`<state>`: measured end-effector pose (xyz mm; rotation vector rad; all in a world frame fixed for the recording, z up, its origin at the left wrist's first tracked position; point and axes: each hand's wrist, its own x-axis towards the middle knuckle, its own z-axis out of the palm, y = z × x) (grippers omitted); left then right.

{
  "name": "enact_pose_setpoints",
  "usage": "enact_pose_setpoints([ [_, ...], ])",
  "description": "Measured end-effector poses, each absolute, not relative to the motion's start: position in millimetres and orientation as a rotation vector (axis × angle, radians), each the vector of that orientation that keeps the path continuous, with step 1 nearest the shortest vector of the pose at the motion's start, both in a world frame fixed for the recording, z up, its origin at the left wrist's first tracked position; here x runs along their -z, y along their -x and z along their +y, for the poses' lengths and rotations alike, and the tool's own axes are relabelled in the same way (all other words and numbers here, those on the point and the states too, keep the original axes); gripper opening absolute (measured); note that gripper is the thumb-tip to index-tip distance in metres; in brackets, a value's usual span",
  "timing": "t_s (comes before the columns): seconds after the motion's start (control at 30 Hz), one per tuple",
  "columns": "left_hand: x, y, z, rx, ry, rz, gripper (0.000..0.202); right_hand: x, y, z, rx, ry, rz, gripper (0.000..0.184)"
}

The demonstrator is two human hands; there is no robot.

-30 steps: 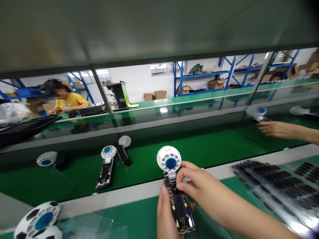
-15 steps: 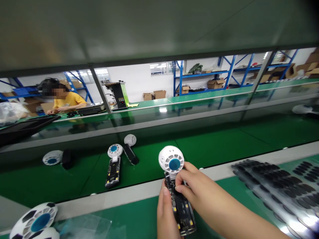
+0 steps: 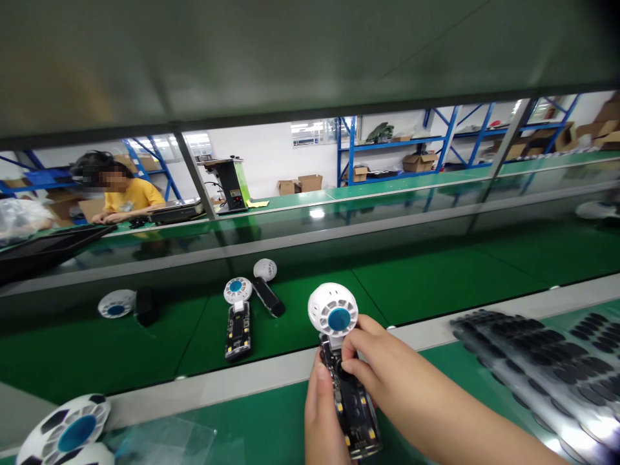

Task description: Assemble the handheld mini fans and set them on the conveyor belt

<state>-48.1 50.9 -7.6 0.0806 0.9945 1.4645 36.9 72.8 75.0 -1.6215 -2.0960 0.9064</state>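
Two hands on one fan unit (image 3: 345,374)
My left hand (image 3: 322,420) grips its upright body, white head up; my right hand (image 3: 382,368) pinches its middle.

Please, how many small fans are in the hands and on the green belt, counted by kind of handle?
Bare circuit board: 2 (held fan, middle fan)
Closed black handle: 2 (rear fan, left fan)
Handle unclear: 1 (far-right fan)
Total: 5
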Motion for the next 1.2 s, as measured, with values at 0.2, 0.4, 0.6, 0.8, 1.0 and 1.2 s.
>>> enact_pose_setpoints([
  [0.2,12,49,52,-1.454,-0.106,1.027,0.039,-70,-38,73,-0.859,1.606,-2.107,0.016],
  [0.4,8,49,51,-1.436,-0.087,0.998,0.037,-66,-34,74,-0.866,1.6,-2.024,0.016],
  [0.6,9,50,52,-1.425,-0.055,0.973,0.036,-66,-34,75,-0.885,1.583,-2.004,0.016],
  [0.8,14,52,52,-1.414,-0.05,0.921,0.037,-65,-35,75,-0.883,1.566,-2.012,0.016],
  [1.0,16,53,52,-1.385,-0.106,0.924,0.041,-60,-35,73,-0.905,1.507,-1.916,0.016],
  [1.2,18,54,52,-1.37,-0.126,0.93,0.04,-59,-35,73,-0.902,1.525,-1.905,0.016],
])
